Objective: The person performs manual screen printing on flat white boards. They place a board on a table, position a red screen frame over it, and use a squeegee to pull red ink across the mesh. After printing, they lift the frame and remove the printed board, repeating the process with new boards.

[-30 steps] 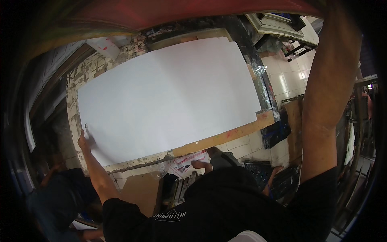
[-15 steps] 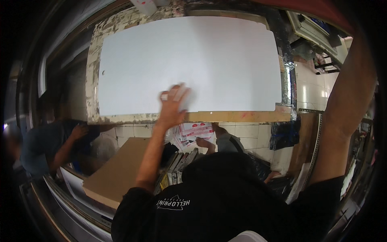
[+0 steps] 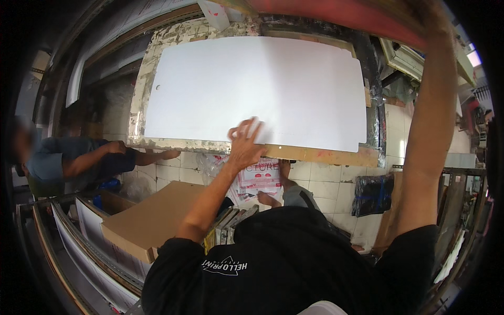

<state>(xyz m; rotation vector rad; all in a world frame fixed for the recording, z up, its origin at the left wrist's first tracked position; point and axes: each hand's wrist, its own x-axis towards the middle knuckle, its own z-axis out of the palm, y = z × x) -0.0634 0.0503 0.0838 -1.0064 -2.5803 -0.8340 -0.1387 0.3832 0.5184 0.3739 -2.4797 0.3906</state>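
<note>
A large white sheet [image 3: 226, 89] lies flat on a paint-stained board [image 3: 181, 145]. My left hand [image 3: 245, 143] is at the sheet's near edge, its fingers apart and slightly bent, partly blurred. Nothing clearly shows in it. Up at the far right, my raised right arm ends at a red-orange framed panel [image 3: 341, 23], tilted above the board's far side. My right hand [image 3: 433, 23] closes on the panel's right end; its fingers are dim and partly hidden.
A flat brown carton [image 3: 152, 215] stands to the near left beside racks of boards [image 3: 86, 257]. A person [image 3: 63, 163] sits at the left. Printed plastic packaging [image 3: 260, 181] lies below the board, and a black wrapped bundle [image 3: 373, 194] is at the right.
My left hand has drawn back toward the sheet's near edge. My right hand and more of the red-orange panel have come into view as the view shifted.
</note>
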